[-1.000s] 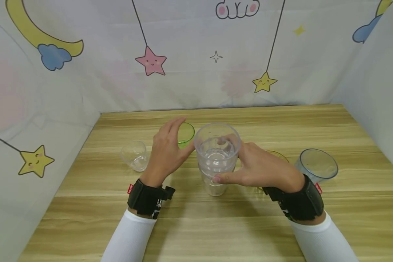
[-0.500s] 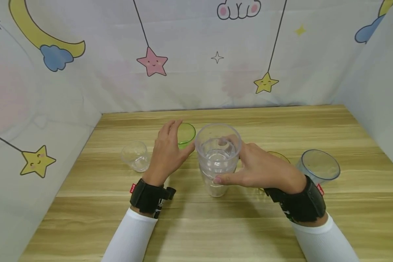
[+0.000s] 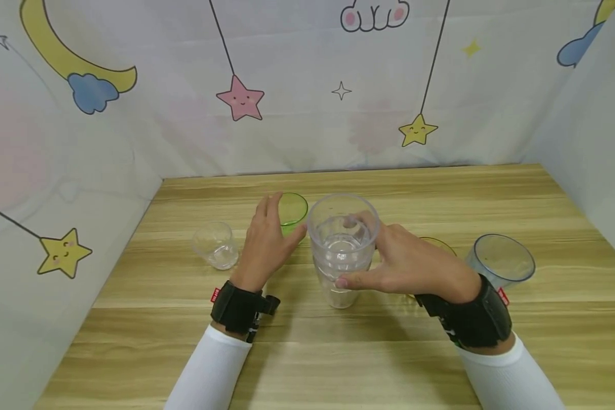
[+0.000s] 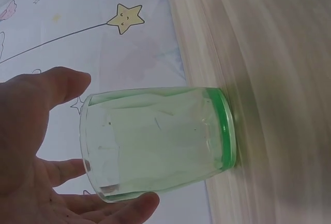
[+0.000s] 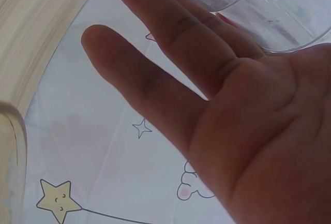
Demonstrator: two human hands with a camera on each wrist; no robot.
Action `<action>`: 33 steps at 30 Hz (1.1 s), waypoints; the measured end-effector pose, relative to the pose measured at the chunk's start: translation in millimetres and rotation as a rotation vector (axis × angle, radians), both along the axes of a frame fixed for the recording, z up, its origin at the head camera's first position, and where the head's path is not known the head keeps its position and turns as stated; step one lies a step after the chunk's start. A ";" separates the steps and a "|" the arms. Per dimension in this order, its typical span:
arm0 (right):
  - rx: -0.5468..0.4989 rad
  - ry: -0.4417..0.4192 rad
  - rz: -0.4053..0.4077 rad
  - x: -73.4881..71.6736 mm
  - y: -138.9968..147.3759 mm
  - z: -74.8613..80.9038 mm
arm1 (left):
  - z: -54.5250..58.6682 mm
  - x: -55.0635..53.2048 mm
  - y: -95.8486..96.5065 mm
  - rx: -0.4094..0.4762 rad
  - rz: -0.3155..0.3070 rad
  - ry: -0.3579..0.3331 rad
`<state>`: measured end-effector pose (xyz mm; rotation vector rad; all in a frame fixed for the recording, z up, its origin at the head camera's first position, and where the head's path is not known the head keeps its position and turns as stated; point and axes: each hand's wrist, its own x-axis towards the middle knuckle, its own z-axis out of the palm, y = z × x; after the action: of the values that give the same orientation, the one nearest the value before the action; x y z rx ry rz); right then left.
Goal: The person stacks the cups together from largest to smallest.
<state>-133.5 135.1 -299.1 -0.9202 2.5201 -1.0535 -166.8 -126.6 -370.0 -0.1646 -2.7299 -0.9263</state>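
Observation:
My right hand (image 3: 410,259) grips a stack of clear cups (image 3: 340,262) at the middle of the table, thumb in front and fingers behind. The nested cups are upright, and part of them shows at the top of the right wrist view. My left hand (image 3: 266,245) is at a green see-through cup (image 4: 155,141), with the thumb on one side and the fingers on the other. In the left wrist view, a gap separates the thumb from that cup, while one fingertip overlaps its side near the rim. The green cup stands upright on the table.
A clear cup (image 3: 216,245) stands left of my left hand. On the right is a blue-rimmed cup (image 3: 502,259), and a yellow cup (image 3: 438,244) is mostly hidden behind my right hand. A printed cloth (image 3: 297,136) hangs along the back edge of the wooden table (image 3: 338,359).
My left hand has drawn back slightly towards me, its fingertips lower beside the green cup. The right hand keeps its hold on the stack. The head view has shifted a little.

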 end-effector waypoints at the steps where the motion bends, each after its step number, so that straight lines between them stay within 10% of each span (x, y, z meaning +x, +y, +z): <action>1: 0.001 0.000 0.001 0.0 0.2 -0.1 | -0.6 -0.1 0.5 -0.001 0.004 0.008; 33: 0.015 0.007 -0.009 0.8 -0.1 1.5 | -6.2 -2.1 -3.4 0.010 0.090 -0.005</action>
<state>-132.7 135.0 -297.6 -0.9111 2.5370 -1.0345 -169.0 -130.0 -376.1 -0.0380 -2.7118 -0.9167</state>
